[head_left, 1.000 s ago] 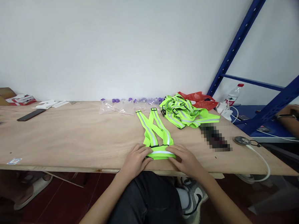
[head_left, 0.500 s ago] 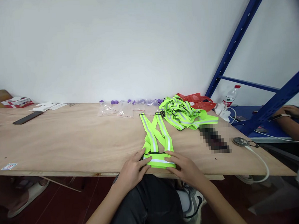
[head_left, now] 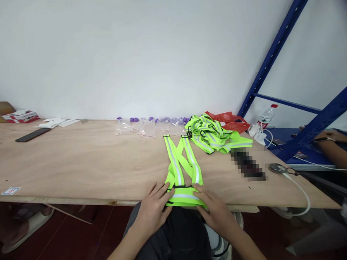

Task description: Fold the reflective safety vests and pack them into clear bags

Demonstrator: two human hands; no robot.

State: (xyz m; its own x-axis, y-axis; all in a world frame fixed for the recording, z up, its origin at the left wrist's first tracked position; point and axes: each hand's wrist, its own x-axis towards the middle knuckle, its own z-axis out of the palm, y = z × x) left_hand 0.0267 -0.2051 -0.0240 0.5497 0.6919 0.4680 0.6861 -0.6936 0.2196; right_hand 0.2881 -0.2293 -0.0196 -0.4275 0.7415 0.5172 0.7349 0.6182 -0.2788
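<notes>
both hands, left hand [head_left: 153,208] and right hand [head_left: 215,207], pinch the waistband of a reflective vest [head_left: 183,172] at the near edge of the bench [head_left: 76,162]. beyond the vest lie a vest pile [head_left: 213,133], clear bags [head_left: 145,126] holding purple bits, and a red bag [head_left: 228,118].

table [head_left: 76,162] plywood | vest pile [head_left: 213,133] at its far right | red bag [head_left: 229,119] behind pile | clear bags [head_left: 144,127] with purple caps left of pile | bottle [head_left: 265,117] right of bag | blue rack [head_left: 307,130] off table's right end | phone [head_left: 32,134], papers [head_left: 55,122], box [head_left: 20,116] far left | co-worker's arm [head_left: 336,148] by rack
</notes>
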